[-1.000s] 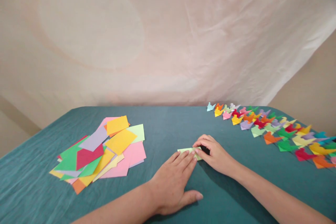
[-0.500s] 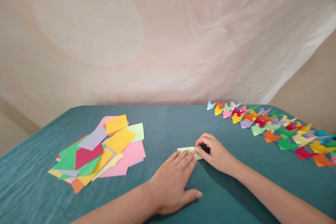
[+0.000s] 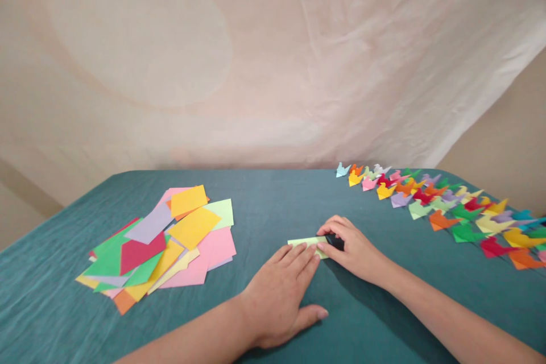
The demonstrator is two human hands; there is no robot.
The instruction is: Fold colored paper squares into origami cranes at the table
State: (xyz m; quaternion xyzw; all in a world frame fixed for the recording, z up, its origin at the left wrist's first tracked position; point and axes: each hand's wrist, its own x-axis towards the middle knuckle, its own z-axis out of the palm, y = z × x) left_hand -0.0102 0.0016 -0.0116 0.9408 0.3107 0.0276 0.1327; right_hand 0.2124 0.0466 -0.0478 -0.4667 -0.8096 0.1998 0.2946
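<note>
A folded strip of light green paper (image 3: 302,240) lies on the table in front of me, partly hidden by my fingers. My left hand (image 3: 284,293) rests flat, its fingertips pressing the near edge of the strip and its thumb spread to the side. At the strip's right end, my right hand (image 3: 347,247) has its thumb and index finger closed on the paper. Beneath the curled right fingers is a dark patch; whether it is shadow or an object I cannot tell.
On the left lies a loose pile of coloured paper sheets (image 3: 194,227). Several rows of small folded paper birds (image 3: 420,210) stand along the right side. A dark teal cloth (image 3: 264,199) covers the table, with a pale sheet (image 3: 264,68) hanging behind it.
Hardly anything differs. The right fingers have shifted very slightly, and the dark patch beneath them looks larger. The left hand stays in place on the paper.
</note>
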